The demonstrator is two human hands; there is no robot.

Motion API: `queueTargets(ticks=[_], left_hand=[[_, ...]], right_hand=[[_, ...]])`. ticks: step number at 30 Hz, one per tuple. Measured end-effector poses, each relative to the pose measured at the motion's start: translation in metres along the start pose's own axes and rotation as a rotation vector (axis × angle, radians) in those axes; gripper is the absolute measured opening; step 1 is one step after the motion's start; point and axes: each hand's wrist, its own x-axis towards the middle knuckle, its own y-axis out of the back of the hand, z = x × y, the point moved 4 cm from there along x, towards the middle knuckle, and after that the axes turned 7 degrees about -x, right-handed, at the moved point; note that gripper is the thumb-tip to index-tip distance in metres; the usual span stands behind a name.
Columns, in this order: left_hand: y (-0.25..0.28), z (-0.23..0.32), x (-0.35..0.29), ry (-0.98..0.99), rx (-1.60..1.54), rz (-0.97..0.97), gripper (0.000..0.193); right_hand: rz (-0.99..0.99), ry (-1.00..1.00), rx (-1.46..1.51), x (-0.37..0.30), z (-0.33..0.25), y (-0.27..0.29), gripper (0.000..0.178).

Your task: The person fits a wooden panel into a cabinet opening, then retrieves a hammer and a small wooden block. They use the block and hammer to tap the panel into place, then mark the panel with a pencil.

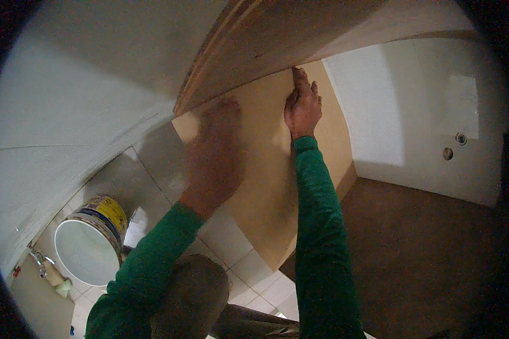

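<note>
Tan board [266,169], one corner toward the person [195,288], long axis unclear; right fingers [301,80] outstretched, left fingers [226,110] blurry beyond judgement

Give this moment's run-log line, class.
left hand: blurred, over tan flat board; right hand: fingertips near brown wooden panel; white-rimmed bucket: tiled floor

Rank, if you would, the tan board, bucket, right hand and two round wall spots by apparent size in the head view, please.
1. Tan board
2. Bucket
3. Right hand
4. Round wall spots: they look alike, so unranked between themselves.
</note>
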Motion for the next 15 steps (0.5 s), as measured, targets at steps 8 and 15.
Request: queueTargets(ticks=[8,15], left_hand=[[-0.037,0.016,0.049,-0.092,0.161,0.003,0.073],[-0.042,0.009,0.059,-0.099,0.026,0.05,0.074]], right_hand=[[0.141,0.055,0.239,-0.002,-0.011,0.012,0.051],[0.119,-0.034,0.211,0.002,-0.003,-0.008,0.046]])
